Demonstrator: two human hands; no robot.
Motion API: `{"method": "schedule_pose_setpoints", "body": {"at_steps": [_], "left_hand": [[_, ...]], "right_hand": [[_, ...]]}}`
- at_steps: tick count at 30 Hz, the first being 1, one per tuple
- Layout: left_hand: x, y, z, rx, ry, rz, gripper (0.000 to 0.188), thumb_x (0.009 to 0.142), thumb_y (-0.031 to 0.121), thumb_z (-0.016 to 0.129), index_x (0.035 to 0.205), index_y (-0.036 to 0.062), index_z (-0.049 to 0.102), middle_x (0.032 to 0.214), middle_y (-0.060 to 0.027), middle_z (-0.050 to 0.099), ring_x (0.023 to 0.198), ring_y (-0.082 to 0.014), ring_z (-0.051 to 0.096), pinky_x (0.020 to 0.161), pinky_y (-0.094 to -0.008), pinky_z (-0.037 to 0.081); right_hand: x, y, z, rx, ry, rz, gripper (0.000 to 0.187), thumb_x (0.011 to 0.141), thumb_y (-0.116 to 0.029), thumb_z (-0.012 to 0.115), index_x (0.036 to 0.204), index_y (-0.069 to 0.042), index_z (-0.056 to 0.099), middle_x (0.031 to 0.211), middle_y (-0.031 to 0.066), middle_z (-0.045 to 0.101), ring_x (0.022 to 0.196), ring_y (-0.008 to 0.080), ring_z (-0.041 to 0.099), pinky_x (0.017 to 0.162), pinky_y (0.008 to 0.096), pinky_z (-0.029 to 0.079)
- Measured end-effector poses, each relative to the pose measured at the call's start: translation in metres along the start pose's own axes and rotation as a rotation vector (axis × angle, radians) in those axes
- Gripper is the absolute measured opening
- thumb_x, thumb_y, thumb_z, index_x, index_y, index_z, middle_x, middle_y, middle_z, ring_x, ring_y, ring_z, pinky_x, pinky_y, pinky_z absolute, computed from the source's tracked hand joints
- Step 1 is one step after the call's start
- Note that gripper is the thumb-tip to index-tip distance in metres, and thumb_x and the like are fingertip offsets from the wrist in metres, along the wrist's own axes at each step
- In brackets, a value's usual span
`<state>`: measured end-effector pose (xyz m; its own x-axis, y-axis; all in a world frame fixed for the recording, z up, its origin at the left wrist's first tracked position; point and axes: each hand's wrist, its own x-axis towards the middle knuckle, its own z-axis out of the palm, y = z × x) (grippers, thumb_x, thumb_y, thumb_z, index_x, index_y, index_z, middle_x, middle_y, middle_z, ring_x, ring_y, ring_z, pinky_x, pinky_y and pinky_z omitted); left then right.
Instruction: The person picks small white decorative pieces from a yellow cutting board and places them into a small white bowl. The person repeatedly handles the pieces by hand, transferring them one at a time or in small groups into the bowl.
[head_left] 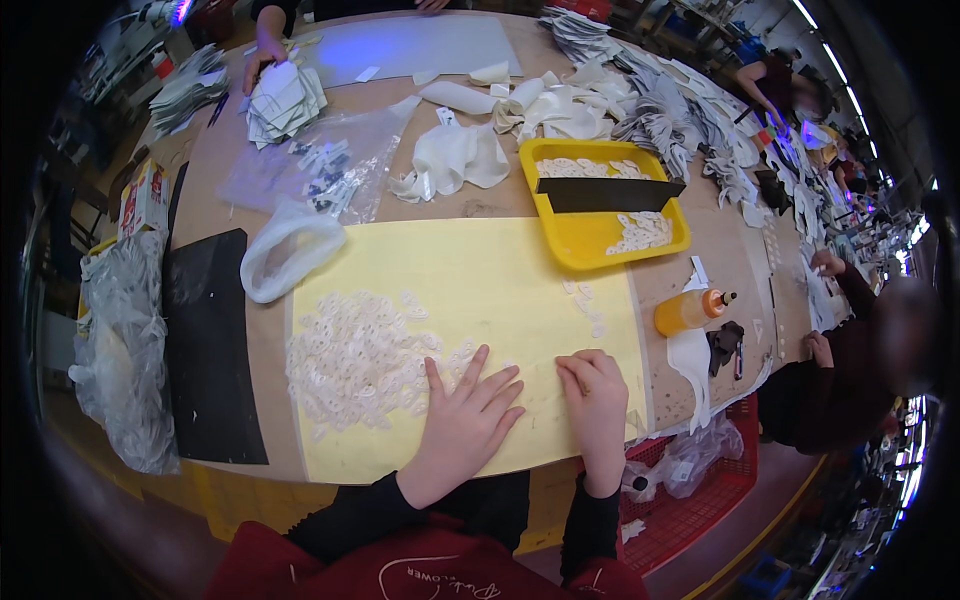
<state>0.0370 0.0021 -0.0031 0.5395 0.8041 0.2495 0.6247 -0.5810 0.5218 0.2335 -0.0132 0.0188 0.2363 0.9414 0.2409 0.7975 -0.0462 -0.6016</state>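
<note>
A pale yellow sheet [480,270] covers the near middle of the table. On its left side lies a spread pile of small, flat, whitish cut pieces [355,360]. My left hand [462,425] rests on the sheet at the pile's right edge, fingers spread, a few pieces near its fingertips. To its right, my right hand [595,395] is closed in a pinch, thumb and fingertips together close to the sheet. Whatever is in that pinch, if anything, is too small to tell. Several more pieces [585,300] lie beyond my right hand, below the yellow tray [572,245].
A black strip [610,195] crosses the tray, with pieces either side. Right: an orange bottle [690,312] and a red crate [735,490]. Left: a black board [210,350] and plastic bags [125,350]. A person's hand [265,55] touches stacked white pieces [285,100] across the table.
</note>
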Motion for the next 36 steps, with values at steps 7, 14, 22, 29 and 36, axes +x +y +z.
{"method": "schedule_pose_setpoints", "body": {"at_steps": [7,14,22,29,36], "left_hand": [[-0.005,-0.003,-0.018,-0.349,0.324,-0.11,0.011,0.094,0.014,0.069,0.102,0.0113,0.077,0.104,0.0011,0.073,0.123,-0.029,0.062,0.121,-0.0688,0.006],[-0.022,-0.012,-0.006,-0.61,0.909,0.086,0.028,0.105,0.027,0.054,0.09,0.0128,0.073,0.094,-0.0017,0.071,0.099,-0.0249,0.064,0.117,-0.0566,0.028],[-0.022,-0.015,-0.006,-0.581,0.952,0.317,0.033,0.108,0.035,0.052,0.09,0.0143,0.07,0.088,0.0012,0.068,0.085,-0.0197,0.06,0.076,-0.0364,0.043],[-0.024,-0.017,-0.007,-0.572,0.89,0.326,0.029,0.106,0.033,0.055,0.095,0.0128,0.072,0.089,0.0011,0.068,0.084,-0.0192,0.061,0.072,-0.0344,0.042],[-0.025,-0.015,-0.012,-0.598,0.783,0.338,0.024,0.105,0.03,0.059,0.097,0.0118,0.073,0.09,0.0021,0.069,0.083,-0.0179,0.061,0.072,-0.0335,0.043]], "right_hand": [[-0.019,-0.003,-0.01,0.064,0.082,0.054,0.016,0.085,-0.001,0.073,0.101,0.002,0.072,0.099,0.014,0.067,0.091,0.031,0.066,0.079,0.0378,0.054],[-0.02,-0.004,-0.003,0.006,0.002,0.02,0.02,0.084,-0.002,0.076,0.103,0.002,0.073,0.103,0.013,0.065,0.091,0.029,0.063,0.078,0.0355,0.052],[-0.018,-0.019,0.02,0.052,0.111,0.063,0.017,0.086,-0.001,0.074,0.103,0.002,0.073,0.101,0.0136,0.065,0.091,0.0302,0.064,0.079,0.0383,0.053],[-0.011,-0.026,0.007,0.222,0.134,0.156,0.016,0.087,-0.001,0.072,0.103,0.003,0.073,0.094,0.0138,0.065,0.087,0.0306,0.065,0.078,0.0381,0.052],[-0.012,-0.021,0.016,0.064,0.056,0.024,0.018,0.086,-0.002,0.074,0.104,0.002,0.073,0.093,0.0121,0.064,0.085,0.0289,0.063,0.075,0.0376,0.051]]}}
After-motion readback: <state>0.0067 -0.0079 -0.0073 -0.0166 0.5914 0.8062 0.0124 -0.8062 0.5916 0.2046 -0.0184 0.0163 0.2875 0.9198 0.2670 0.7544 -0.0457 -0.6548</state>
